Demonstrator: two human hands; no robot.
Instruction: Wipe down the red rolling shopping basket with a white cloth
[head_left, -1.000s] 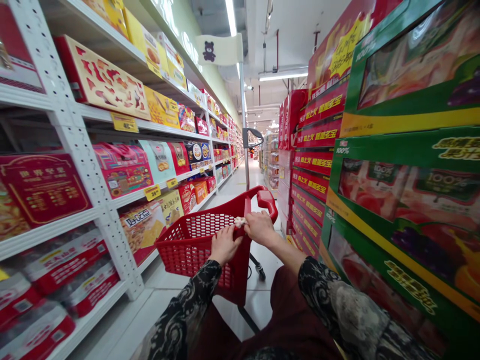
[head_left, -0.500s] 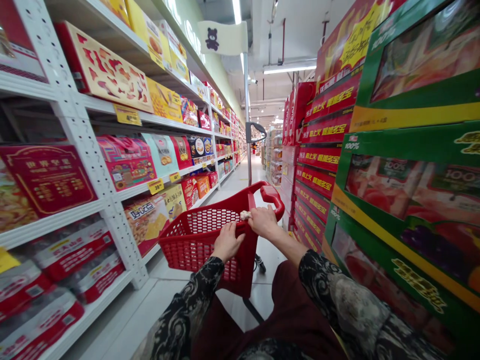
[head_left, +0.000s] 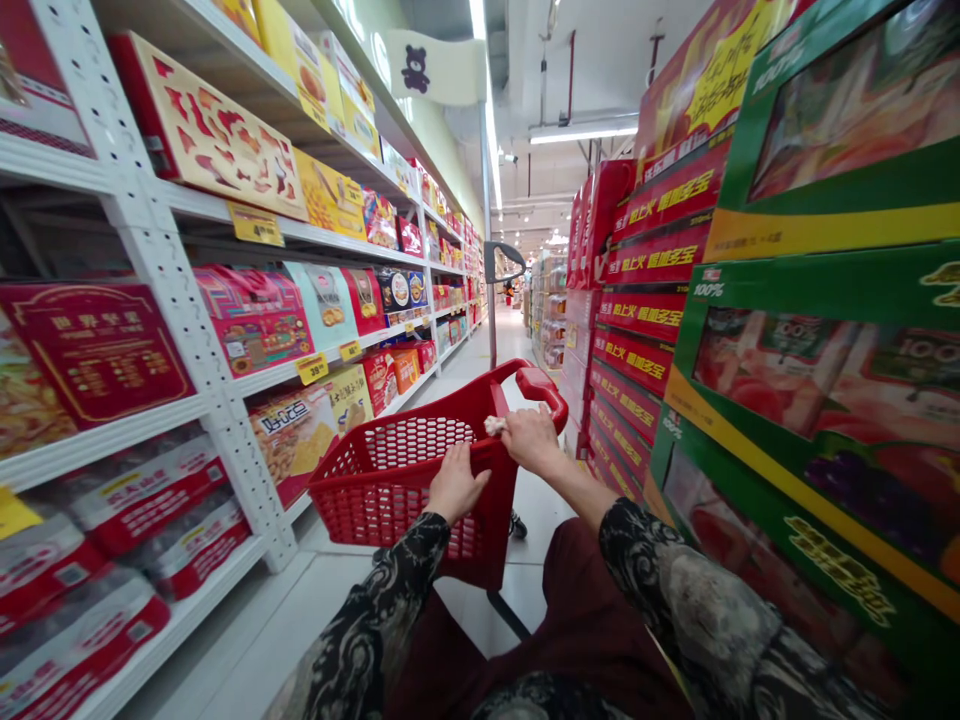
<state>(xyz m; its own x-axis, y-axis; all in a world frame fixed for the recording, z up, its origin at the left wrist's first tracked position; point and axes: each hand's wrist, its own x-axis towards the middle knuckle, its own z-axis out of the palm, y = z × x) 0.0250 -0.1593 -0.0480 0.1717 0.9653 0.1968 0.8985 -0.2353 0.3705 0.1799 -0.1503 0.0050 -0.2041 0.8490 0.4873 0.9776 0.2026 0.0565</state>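
Observation:
A red plastic shopping cart (head_left: 420, 487) with perforated basket walls stands in front of my knees, angled across the aisle. My left hand (head_left: 456, 484) is closed over the near rim of its basket, fingertips hidden behind the edge. Closed on the cart's back edge, next to the thick red handle (head_left: 541, 384), is my right hand (head_left: 532, 438). A small whitish lump (head_left: 495, 426) pokes out by the right fingers; its kind cannot be made out. From the cart's far side rises a grey pole (head_left: 492, 200) bearing a pale flag (head_left: 437, 68) with a bear on it.
White shelves (head_left: 154, 255) with boxed snacks and gift packs line the left side, bottled-drink packs (head_left: 82, 620) at the bottom. Green juice cartons (head_left: 810, 270) and stacked red drink cases (head_left: 649, 272) stand close on the right. The tiled aisle (head_left: 491, 325) runs ahead between them.
The cart has turned slightly, its basket end and the flag pole shifting a little to the left. Both hands keep their hold on it.

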